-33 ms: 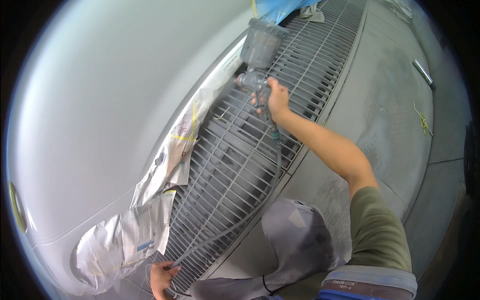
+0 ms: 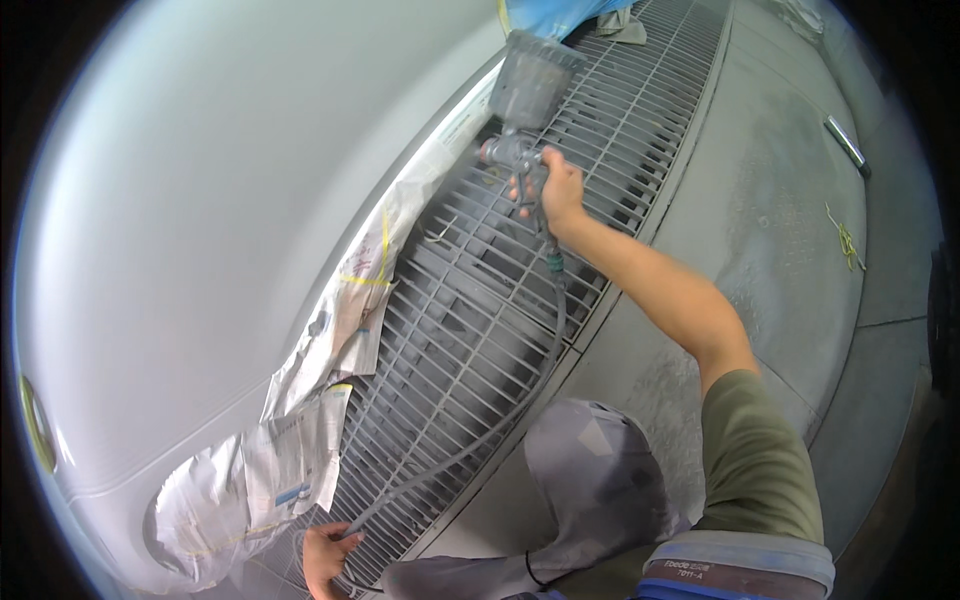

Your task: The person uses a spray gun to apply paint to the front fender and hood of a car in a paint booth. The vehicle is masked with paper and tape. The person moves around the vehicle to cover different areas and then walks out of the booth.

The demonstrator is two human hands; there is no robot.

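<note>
My right hand (image 2: 560, 195) is wrapped round the handle of a spray gun (image 2: 515, 155), with its fingers at the trigger. A grey paint cup (image 2: 535, 82) sits on top of the gun. The gun's nozzle points left at the light grey vehicle body panel (image 2: 210, 220), a short gap away from its lower edge. From the handle's green fitting (image 2: 555, 262) a grey air hose (image 2: 485, 440) curves down to my left hand (image 2: 327, 555). That hand is closed on the hose near the lower edge of the view.
Paper masking (image 2: 330, 320) with yellow tape lines the panel's lower edge, and blue sheeting (image 2: 560, 15) hangs at the far end. Metal floor grating (image 2: 450, 290) runs beside the vehicle. On the concrete at right lie a metal tube (image 2: 848, 147) and a yellow-green string (image 2: 848, 245).
My right hand and the spray gun have shifted slightly to the right, away from the panel. My left hand keeps its hold on the hose in nearly the same place.
</note>
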